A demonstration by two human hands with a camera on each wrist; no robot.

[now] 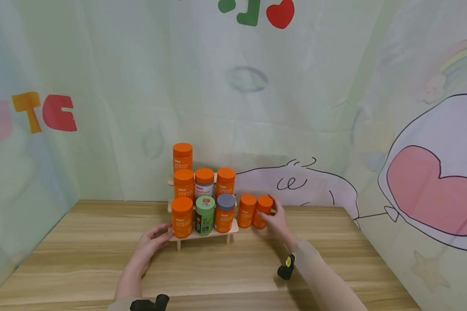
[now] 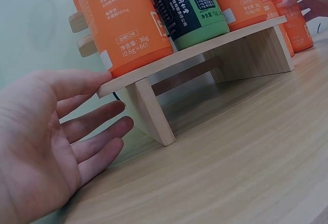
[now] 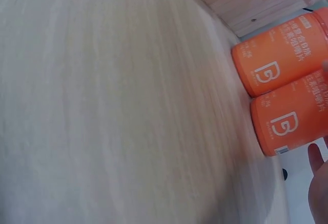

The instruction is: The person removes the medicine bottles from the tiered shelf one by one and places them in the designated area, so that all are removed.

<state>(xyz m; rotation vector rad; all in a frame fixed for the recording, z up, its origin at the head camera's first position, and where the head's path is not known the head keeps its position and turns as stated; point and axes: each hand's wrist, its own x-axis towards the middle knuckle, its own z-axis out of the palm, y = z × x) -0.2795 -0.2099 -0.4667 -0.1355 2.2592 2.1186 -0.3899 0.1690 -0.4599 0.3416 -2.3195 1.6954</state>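
A wooden three-tier rack [image 1: 214, 235] carries supplement bottles. On its front tier stand an orange bottle [image 1: 182, 220], a green bottle [image 1: 205, 218] and an orange bottle with a grey-blue lid [image 1: 224, 216]. My left hand [image 1: 153, 242] touches the rack's front left corner; in the left wrist view its other fingers [image 2: 97, 134] hang loosely below the board. Right of the rack, two orange bottles stand side by side on the table. My right hand [image 1: 275, 218] grips the outer orange bottle [image 1: 263, 216], thumb in front; the inner orange bottle [image 1: 247, 214] is beside it.
The middle tier bears a white bottle with an orange lid [image 1: 204, 183] between two orange ones. One orange bottle [image 1: 183, 157] is on the top tier, at left. A printed curtain [image 1: 202, 108] hangs behind the wooden table [image 1: 218, 276].
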